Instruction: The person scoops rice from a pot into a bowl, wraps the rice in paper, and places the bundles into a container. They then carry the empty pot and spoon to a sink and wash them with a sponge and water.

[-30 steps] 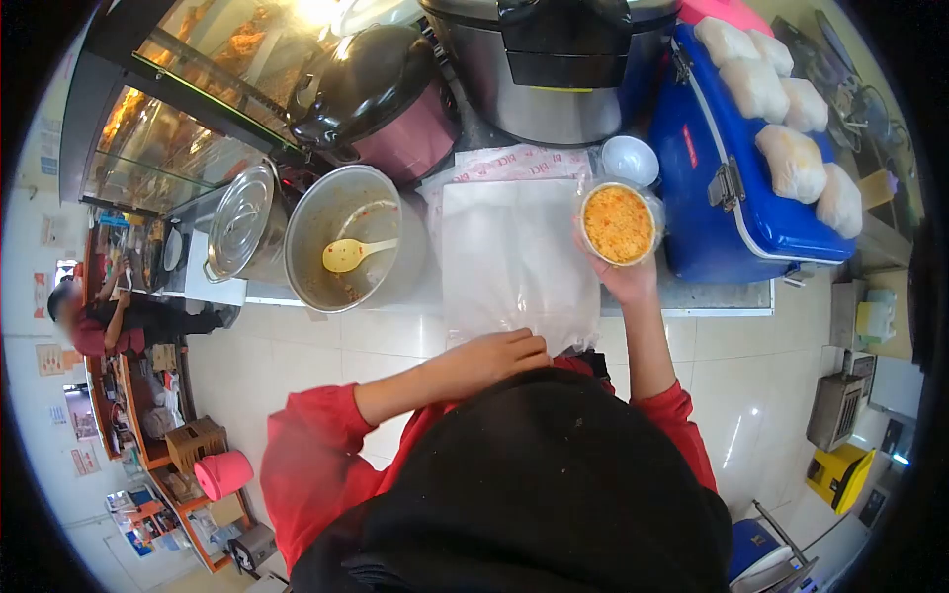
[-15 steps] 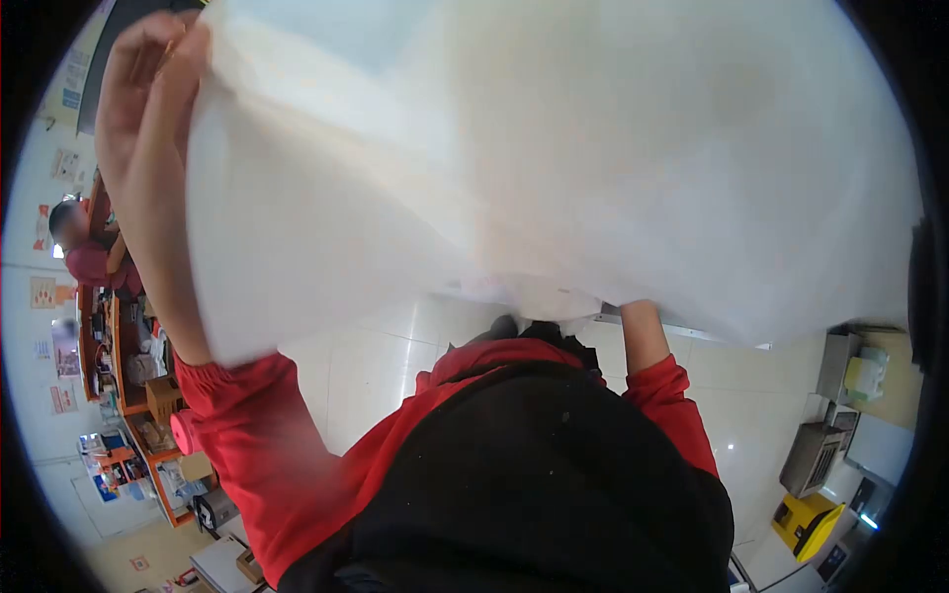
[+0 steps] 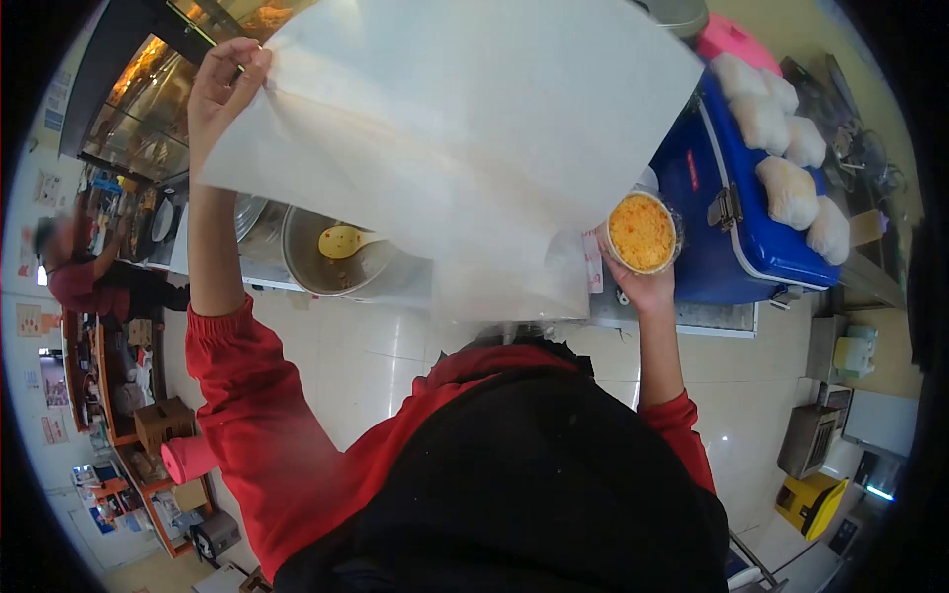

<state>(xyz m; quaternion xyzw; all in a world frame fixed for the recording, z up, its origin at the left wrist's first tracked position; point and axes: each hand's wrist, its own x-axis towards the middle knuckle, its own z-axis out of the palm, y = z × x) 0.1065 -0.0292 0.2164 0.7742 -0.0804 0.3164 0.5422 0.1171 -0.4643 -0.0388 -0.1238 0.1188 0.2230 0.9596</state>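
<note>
A large sheet of white paper (image 3: 474, 128) is spread across the upper middle. Up at its left corner, my left hand (image 3: 225, 89) pinches the edge between thumb and fingers. My right hand (image 3: 647, 287), at the right of the sheet, is wrapped around a paper cup (image 3: 615, 259) filled with yellow-orange rice (image 3: 643, 233). Behind the sheet's lower left edge stands a deep metal pot (image 3: 297, 252), with a pale spoon (image 3: 346, 241) holding some yellow food inside it. The sheet hides much of the counter.
A blue cooler box (image 3: 707, 257) stands on the right, with several filled plastic bags (image 3: 791, 193) on its lid. A glass display case (image 3: 138, 99) is at upper left. Another person (image 3: 84, 267) works by the shelves on the far left. White floor tiles (image 3: 376, 346) lie below.
The white sheet has moved up and away from the camera, uncovering the pot, the cooler box, and the cup of rice in my right hand. My left hand has shifted right and slightly down, still pinching the corner.
</note>
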